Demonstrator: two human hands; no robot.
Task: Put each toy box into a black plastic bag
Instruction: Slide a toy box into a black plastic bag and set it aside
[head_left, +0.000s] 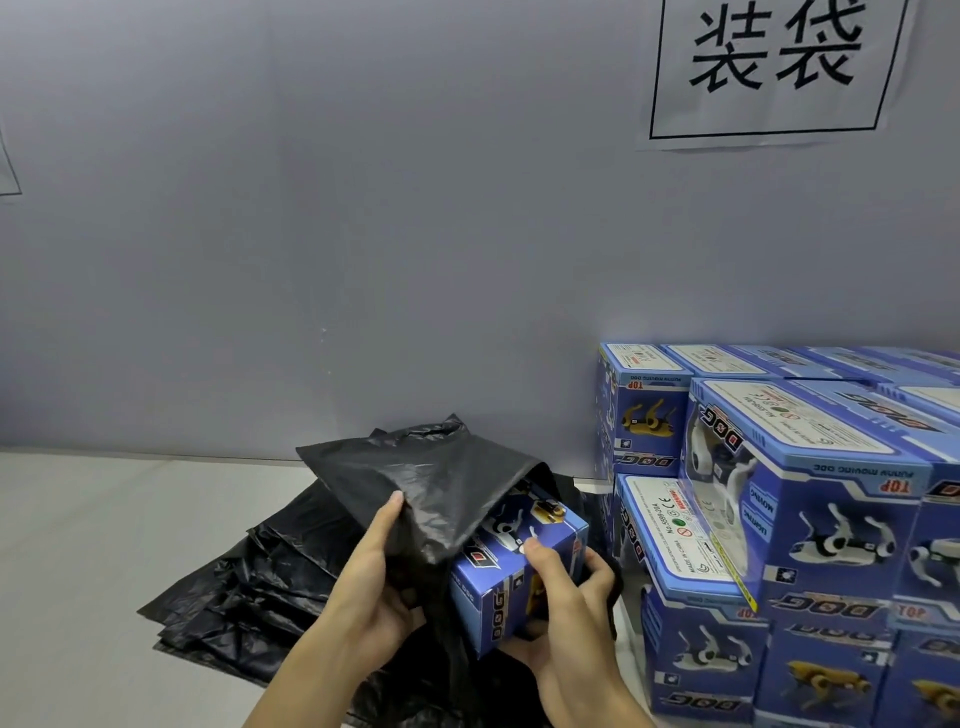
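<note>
The toy box (519, 566) is partway into the black plastic bag (431, 493): its far end is already under the film, its near end sticks out toward the person, so the long axis runs from near to far and tilts a little to the left. The right hand (566, 608) grips that near end, thumb on the top face and fingers curled round the right side and underneath. The left hand (374, 582) pinches the bag's mouth edge just left of the box, thumb on top of the film. The push therefore goes away from the right hand, along the box's length, while the left hand draws the mouth nearer (the film looks thin and may snag on a box corner). To the right, close by, stands the stack of toy boxes (810, 519); under and to the left lies the pile of flat bags (249, 587). There is open table (93, 545) to the left, and the wall (363, 234) is close behind.
</note>
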